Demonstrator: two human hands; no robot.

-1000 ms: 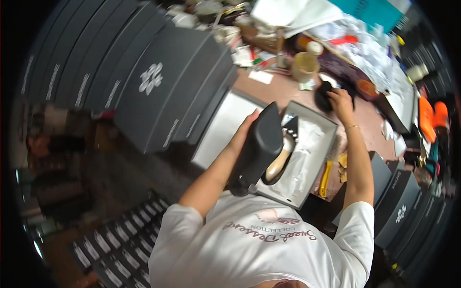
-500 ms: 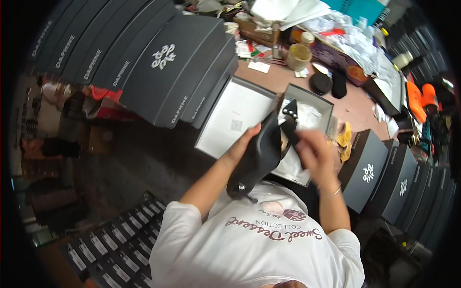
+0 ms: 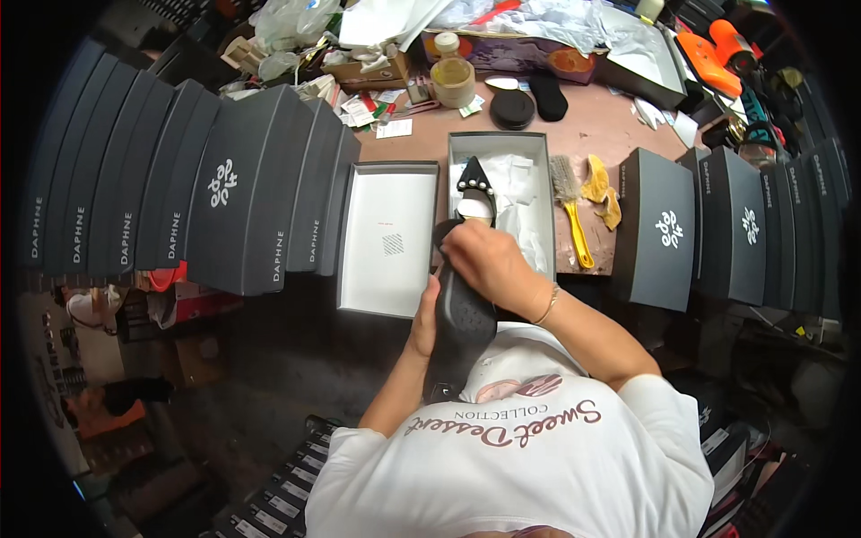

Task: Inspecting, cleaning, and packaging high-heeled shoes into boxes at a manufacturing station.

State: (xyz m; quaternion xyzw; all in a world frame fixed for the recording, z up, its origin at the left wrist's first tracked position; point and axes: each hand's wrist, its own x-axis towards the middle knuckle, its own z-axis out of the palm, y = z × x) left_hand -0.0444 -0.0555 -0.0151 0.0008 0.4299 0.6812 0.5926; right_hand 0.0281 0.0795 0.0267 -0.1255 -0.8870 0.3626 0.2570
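Observation:
A black shoe (image 3: 465,330) is between my hands in front of my chest, its dotted surface, which looks like the sole, facing up. My left hand (image 3: 424,325) grips its left side, fingers mostly hidden beneath. With bent fingers, my right hand (image 3: 491,262) holds the shoe's far end; a bracelet circles that wrist. Just beyond, a second black shoe (image 3: 473,172) with a pointed piece and pearl-like beads lies in an open grey shoebox (image 3: 544,193). White tissue paper (image 3: 517,211) is beside it in the box.
Left of the box lies its white-lined lid (image 3: 386,278). A yellow-handled brush (image 3: 578,235) and yellow sponge pieces (image 3: 599,184) lie to the right. Dark shoeboxes stand in rows at left (image 3: 247,193) and right (image 3: 659,233). Further back are a jar (image 3: 453,82) and a round black tin (image 3: 512,109).
My view has swung round, so the table now appears level. The held shoe has turned to show its dotted face. My right hand has come onto its far end.

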